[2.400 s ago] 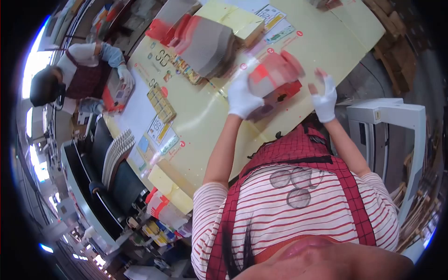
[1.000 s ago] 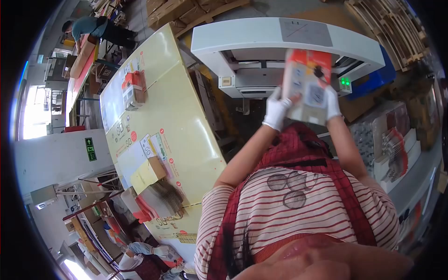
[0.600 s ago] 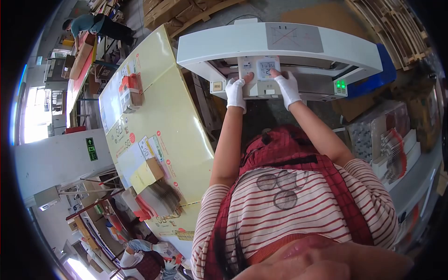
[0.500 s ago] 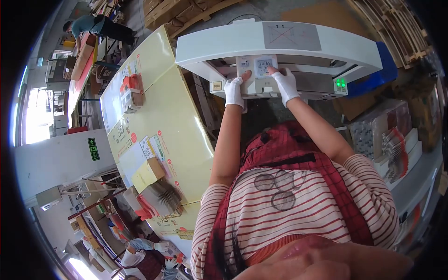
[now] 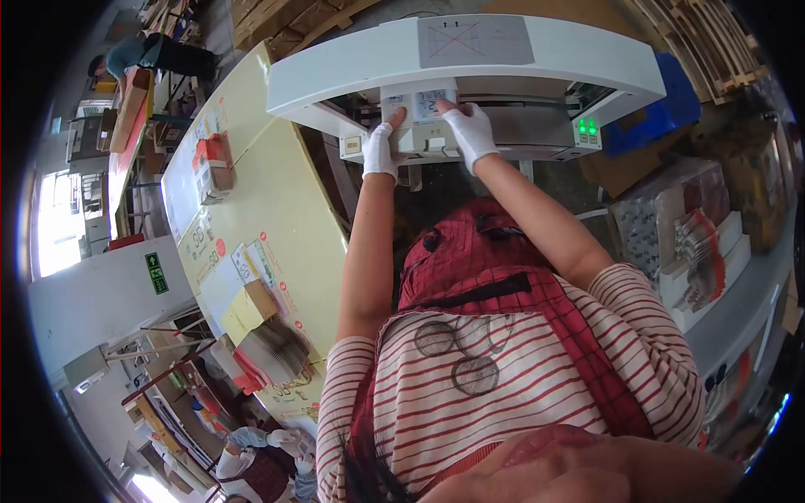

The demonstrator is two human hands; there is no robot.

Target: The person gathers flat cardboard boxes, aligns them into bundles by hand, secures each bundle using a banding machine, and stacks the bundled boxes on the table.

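Beneath the arch of a white bench machine (image 5: 377,74), a white printed paper piece (image 5: 426,102) with grey print and digits lies on the machine's bed; whether it is one sheet or a stack, I cannot tell. My left hand (image 5: 381,151), in a white glove with a bare thumb, grips its near left side. The gloved right hand (image 5: 471,134) grips the right side, bare thumb on top. Both hands have their other fingers hidden below. Two green lights (image 5: 588,127) glow at the machine's right corner.
To the left, a pale yellow table (image 5: 277,193) carries stacks of printed cards (image 5: 272,352). A blue bin (image 5: 662,109) stands behind the machine at right. Wrapped packs (image 5: 662,226) sit on a right-hand surface. Other people work at far left and lower left.
My view has shifted, so machine, hands and paper appear farther left and higher. Both hands keep their grip under the arch. The lower-left co-worker's hands have moved.
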